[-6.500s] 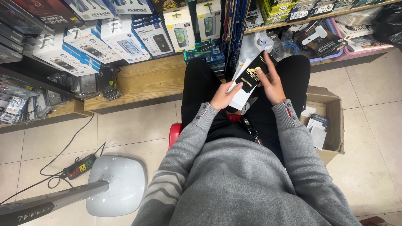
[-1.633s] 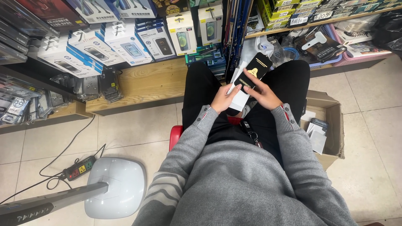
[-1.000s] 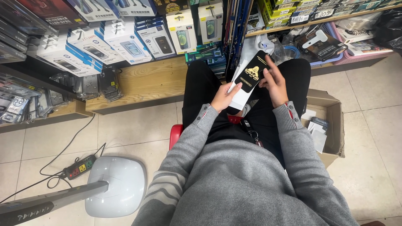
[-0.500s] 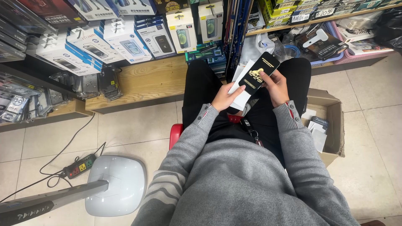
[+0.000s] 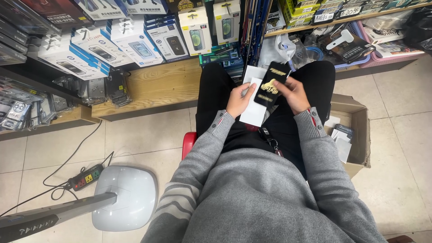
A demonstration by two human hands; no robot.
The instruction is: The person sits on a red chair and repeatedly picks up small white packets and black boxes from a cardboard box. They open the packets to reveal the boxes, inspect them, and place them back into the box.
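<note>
Black flat packet [image 5: 270, 84] sits pinched in my right hand [image 5: 294, 93], over my lap; my left hand [image 5: 239, 97] grips white sleeves [image 5: 253, 104] beneath it. A loose pinch could drop it floorward. Shelf edge [image 5: 171, 85] crowds ahead; cardboard box [image 5: 355, 130] sits right of my hands, open tiles left.

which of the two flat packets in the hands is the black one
The black packet with the gold design, held by the right hand. The one in the left hand is a plain white packet, partly behind it.
</note>
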